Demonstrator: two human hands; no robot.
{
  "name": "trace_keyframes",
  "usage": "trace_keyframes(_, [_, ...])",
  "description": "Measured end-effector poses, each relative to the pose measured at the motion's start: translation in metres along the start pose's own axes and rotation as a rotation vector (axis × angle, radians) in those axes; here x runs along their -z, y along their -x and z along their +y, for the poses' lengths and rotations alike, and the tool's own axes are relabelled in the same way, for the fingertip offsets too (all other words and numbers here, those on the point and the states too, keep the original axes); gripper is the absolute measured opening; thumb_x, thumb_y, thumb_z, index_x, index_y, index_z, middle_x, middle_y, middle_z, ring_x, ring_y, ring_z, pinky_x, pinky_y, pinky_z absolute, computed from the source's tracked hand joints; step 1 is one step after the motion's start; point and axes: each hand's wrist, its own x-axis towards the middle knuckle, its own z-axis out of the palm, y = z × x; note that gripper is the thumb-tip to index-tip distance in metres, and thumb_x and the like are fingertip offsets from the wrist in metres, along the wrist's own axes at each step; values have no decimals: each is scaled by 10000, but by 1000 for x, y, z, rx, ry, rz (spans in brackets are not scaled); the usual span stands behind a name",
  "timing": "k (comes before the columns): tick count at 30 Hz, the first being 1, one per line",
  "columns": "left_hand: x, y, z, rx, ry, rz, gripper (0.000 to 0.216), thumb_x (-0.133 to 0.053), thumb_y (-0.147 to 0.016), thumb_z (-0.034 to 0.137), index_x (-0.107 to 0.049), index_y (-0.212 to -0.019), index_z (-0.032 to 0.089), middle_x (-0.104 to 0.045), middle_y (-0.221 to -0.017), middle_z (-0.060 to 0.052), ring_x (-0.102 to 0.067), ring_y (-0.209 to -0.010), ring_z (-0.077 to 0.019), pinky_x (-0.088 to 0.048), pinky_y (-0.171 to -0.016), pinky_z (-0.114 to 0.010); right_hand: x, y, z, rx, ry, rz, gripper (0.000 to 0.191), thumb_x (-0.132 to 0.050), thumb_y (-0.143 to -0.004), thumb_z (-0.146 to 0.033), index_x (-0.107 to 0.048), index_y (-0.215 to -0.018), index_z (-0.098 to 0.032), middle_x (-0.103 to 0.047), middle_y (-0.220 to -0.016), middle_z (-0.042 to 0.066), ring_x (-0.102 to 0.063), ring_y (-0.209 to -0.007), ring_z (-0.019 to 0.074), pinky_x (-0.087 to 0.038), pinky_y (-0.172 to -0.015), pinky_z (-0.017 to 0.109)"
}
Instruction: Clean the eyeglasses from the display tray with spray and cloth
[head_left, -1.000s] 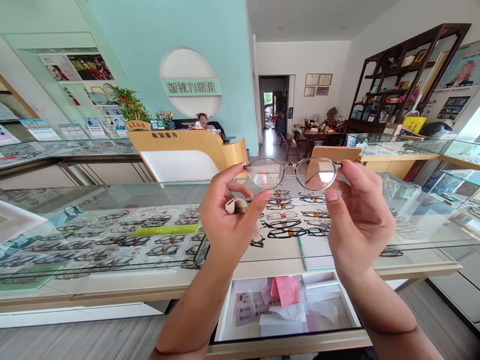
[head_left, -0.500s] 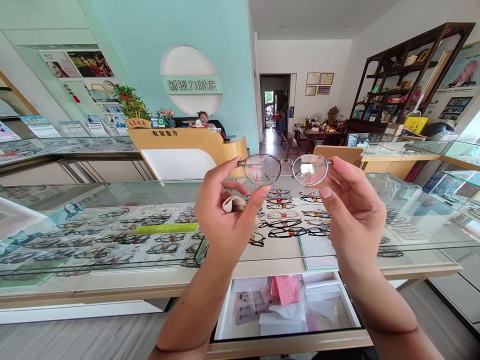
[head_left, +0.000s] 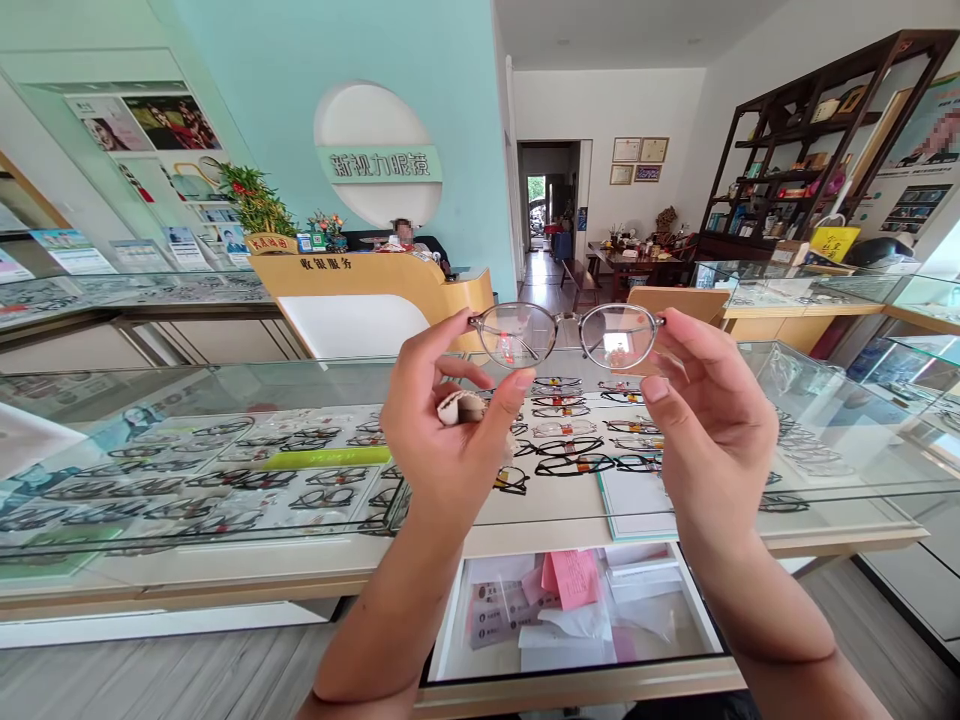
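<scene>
A pair of round thin-rimmed glasses [head_left: 568,336] is held up at chest height over a glass display counter [head_left: 225,520]. My left hand [head_left: 442,430] pinches the left rim between thumb and forefinger, and a small beige cloth [head_left: 459,406] is tucked under its other fingers. My right hand [head_left: 712,420] pinches the right rim the same way. The lenses face me and the temples point away.
Inside the counter lie rows of spectacle frames [head_left: 570,440]. An open drawer [head_left: 577,610] below holds papers and a pink slip. Behind stand a yellow reception desk [head_left: 375,290] with a seated person [head_left: 403,234], a dark shelf unit [head_left: 810,150], and more glass cases at right.
Both hands have lifted the glasses slightly and shifted them a little to the left; the grip on each rim is unchanged.
</scene>
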Motion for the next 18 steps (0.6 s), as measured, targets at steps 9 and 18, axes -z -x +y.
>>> trace_keyframes(9, [-5, -3, -9, 17, 6, -5, 528, -929, -861, 440, -731, -1345, 372, -760, -1291, -82, -685, -746, -175, -409, -409, -301, -4, -3, 10, 6, 18, 2, 484, -719, -989, -265, -717, -1453, -400, -697, -1431, 71, -671, -1336, 305, -622, -1089, 592])
trace_keyframes(18, [-9, -7, -21, 7, -32, -5, 538, -923, -873, 422, -715, -1368, 384, -757, -1311, -68, -700, -770, -184, -463, -466, -332, -9, -9, 22, 33, 42, -14, 503, -686, -1004, -251, -688, -1487, -389, -681, -1440, 77, -666, -1344, 303, -637, -1072, 578])
